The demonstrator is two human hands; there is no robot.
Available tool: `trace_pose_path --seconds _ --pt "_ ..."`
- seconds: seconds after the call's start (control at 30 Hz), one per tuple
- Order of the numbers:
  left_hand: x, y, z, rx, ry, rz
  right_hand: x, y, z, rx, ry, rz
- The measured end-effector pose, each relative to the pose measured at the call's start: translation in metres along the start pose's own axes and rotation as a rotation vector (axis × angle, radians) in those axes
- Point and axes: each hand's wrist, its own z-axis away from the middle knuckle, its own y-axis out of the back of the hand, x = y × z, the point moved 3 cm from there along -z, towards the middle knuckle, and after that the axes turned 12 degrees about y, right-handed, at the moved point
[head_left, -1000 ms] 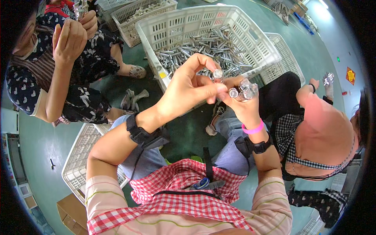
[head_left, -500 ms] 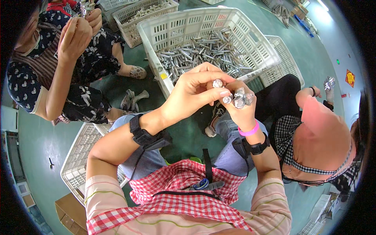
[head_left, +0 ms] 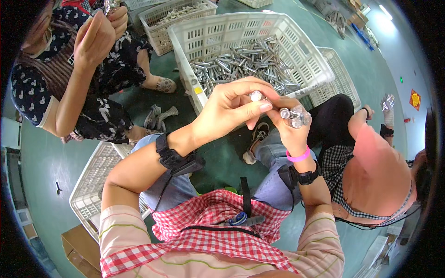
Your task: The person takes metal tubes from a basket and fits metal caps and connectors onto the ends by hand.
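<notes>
In front of the big basket my two hands are raised close together, their fingertips almost meeting. My left hand (head_left: 232,104) pinches one short silver metal rod (head_left: 257,96) between thumb and fingers, its round end facing me. A bunch of several similar silver rods (head_left: 296,116) sits in my right hand (head_left: 292,134), ends up, with the fingers wrapped round them. The lower lengths of the rods are hidden by the hands. Many loose silver rods (head_left: 245,62) lie heaped in the large white plastic basket (head_left: 218,28) beyond my hands.
At left a person (head_left: 92,46) holds silver pieces up. Another person in a pink cap (head_left: 382,171) sits close at right, a gloved hand holding silver pieces. White crates (head_left: 88,180) stand at lower left and behind the basket; a cardboard box (head_left: 79,250) is beside me.
The rods in my right hand have shifted and tilted together, and that hand has moved slightly right, away from the left. The left hand keeps its pinch. The whole view has shifted a little.
</notes>
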Motion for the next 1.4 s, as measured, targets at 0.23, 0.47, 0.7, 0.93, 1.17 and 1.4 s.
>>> trace_pose_path --seconds 0.23,0.47,0.7,0.93,1.17,1.4 --pt "-0.008 0.005 0.001 -0.004 0.186 0.056 0.007 0.004 0.004 0.134 -0.092 -0.148" --pt "-0.002 0.003 0.003 -0.077 0.190 0.060 0.012 -0.002 0.012 0.116 -0.254 -0.373" --pt "0.000 0.007 -0.005 -0.046 -0.034 -0.119 0.014 -0.019 0.016 -0.067 -0.481 -0.852" --pt "-0.002 0.009 -0.004 -0.092 -0.059 -0.113 0.006 -0.034 0.017 -0.166 -0.591 -1.164" --pt "0.000 0.013 0.000 0.187 -0.034 -0.163 -0.004 -0.030 0.012 -0.034 -0.094 -0.263" --pt "-0.010 0.006 -0.001 0.064 0.152 -0.114 0.001 -0.024 0.012 -0.007 -0.205 -0.309"
